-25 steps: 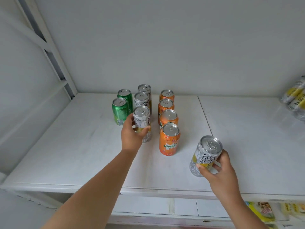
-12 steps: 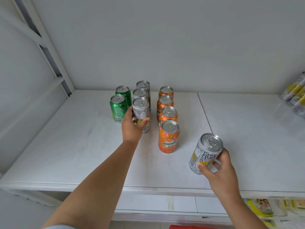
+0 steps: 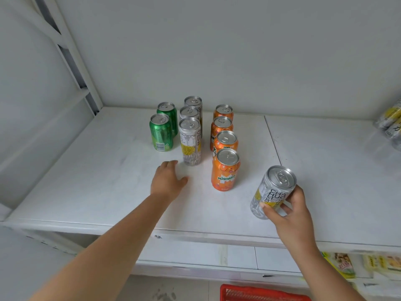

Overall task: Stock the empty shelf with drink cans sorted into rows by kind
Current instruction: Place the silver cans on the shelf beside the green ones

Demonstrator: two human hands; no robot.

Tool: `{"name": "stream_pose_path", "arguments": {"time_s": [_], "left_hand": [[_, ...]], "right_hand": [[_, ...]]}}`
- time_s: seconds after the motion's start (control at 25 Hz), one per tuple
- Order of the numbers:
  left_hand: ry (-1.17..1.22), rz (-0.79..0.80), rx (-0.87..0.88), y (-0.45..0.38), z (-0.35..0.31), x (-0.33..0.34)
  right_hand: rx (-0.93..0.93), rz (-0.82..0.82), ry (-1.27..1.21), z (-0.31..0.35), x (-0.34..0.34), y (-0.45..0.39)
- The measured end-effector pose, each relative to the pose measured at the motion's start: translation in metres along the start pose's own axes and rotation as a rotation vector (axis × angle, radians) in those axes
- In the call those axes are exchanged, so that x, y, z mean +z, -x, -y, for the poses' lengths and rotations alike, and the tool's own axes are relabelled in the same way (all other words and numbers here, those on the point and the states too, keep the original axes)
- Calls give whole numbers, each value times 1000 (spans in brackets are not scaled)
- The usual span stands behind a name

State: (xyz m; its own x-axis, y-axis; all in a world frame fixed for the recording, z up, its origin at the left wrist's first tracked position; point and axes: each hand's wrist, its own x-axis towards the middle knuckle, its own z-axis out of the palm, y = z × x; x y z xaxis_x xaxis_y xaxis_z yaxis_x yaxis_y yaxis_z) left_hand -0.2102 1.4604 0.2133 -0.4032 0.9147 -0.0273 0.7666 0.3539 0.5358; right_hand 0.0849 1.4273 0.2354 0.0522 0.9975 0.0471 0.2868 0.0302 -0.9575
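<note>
Cans stand in three rows on the white metal shelf (image 3: 104, 187), sorted by kind so each drink is easy to find. Two shiny green cans (image 3: 161, 133) make the left row, three tall silver cans with yellow dots (image 3: 191, 141) the middle row, and four orange Mirinda cans (image 3: 225, 169) the right row. All of these stand straight up, tops to the ceiling.

The left hand (image 3: 168, 181) holds nothing; its fingers are loose and lie just in front of the silver row. The right hand (image 3: 290, 216) grips one more silver can (image 3: 272, 192), right of the orange row. This can leans, its top tipped up and away to the right. I think it belongs with the silver ones.
</note>
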Motion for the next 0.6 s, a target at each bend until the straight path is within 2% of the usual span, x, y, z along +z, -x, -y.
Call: {"name": "stream_pose_path", "arguments": {"time_s": [0.08,0.2,0.4,0.6], "left_hand": [[-222,63,108,23,22,-13],[-359,97,101,52,55,-40],[-369,164,-27,58,98,-81],[-372,170,-7,53,104,-81]], "right_hand": [[8,-6,-1,2,1,3],[5,-16,-27,9,8,15],[-3,61,-46,16,43,46],[-67,221,-5,33,105,59]]}}
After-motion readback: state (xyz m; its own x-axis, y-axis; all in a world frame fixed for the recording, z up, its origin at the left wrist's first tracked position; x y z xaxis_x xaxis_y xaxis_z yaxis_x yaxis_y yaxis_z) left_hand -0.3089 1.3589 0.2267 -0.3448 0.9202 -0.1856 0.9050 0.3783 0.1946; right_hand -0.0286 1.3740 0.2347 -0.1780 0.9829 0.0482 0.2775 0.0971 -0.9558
